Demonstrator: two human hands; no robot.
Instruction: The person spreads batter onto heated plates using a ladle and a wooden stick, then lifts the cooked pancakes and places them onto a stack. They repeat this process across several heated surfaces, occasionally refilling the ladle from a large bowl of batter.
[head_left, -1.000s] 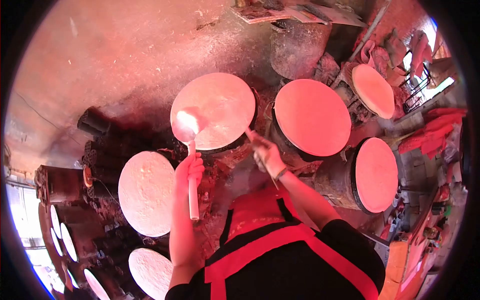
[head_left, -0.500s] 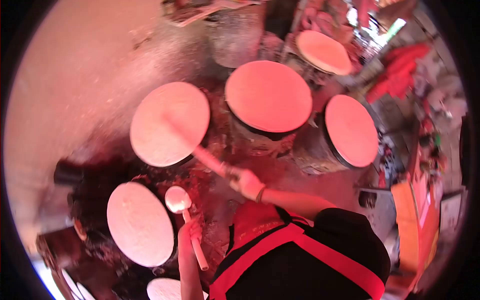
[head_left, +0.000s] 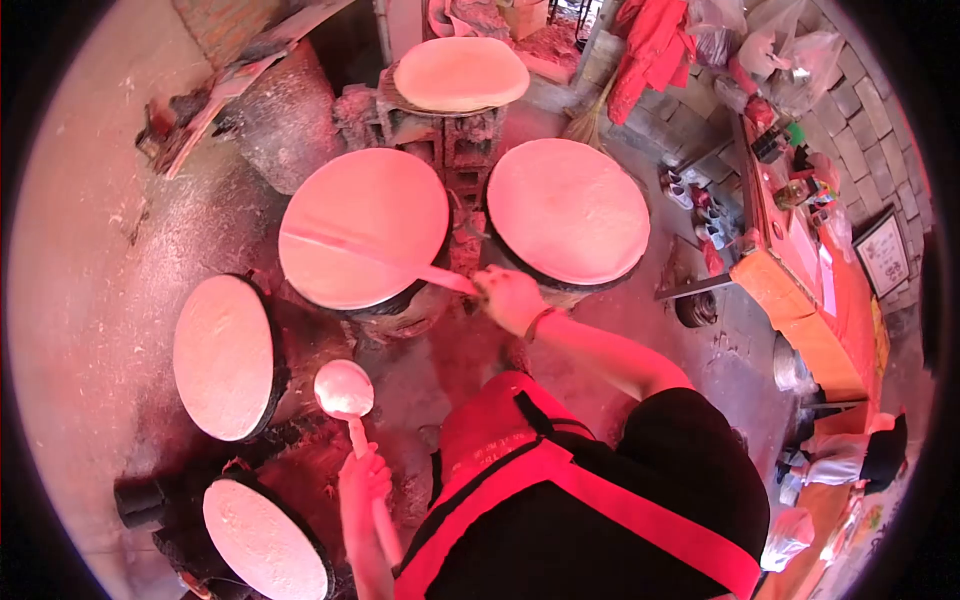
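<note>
My right hand (head_left: 510,300) is closed around the handle end of a long flat spreading stick (head_left: 447,278). Its thin blade reaches left across a round griddle (head_left: 408,297) coated with a smooth layer of pale batter (head_left: 365,195). Held upright in my left hand (head_left: 365,478) is a ladle (head_left: 344,388), its round bowl raised near the griddles on the left. Close to that bowl, a second batter-covered griddle (head_left: 223,357) stands near the wall, with another (head_left: 265,540) below it.
To the right of the stick is one more coated griddle (head_left: 567,210). A pale round sheet (head_left: 460,75) rests on bricks farther back. An orange table (head_left: 810,330) with clutter runs along the right side, and a metal drum (head_left: 280,125) stands at the back left.
My view has swung to the right. The stick has passed from the griddle on the left to the neighbouring one on its right. The ladle stays in my left hand.
</note>
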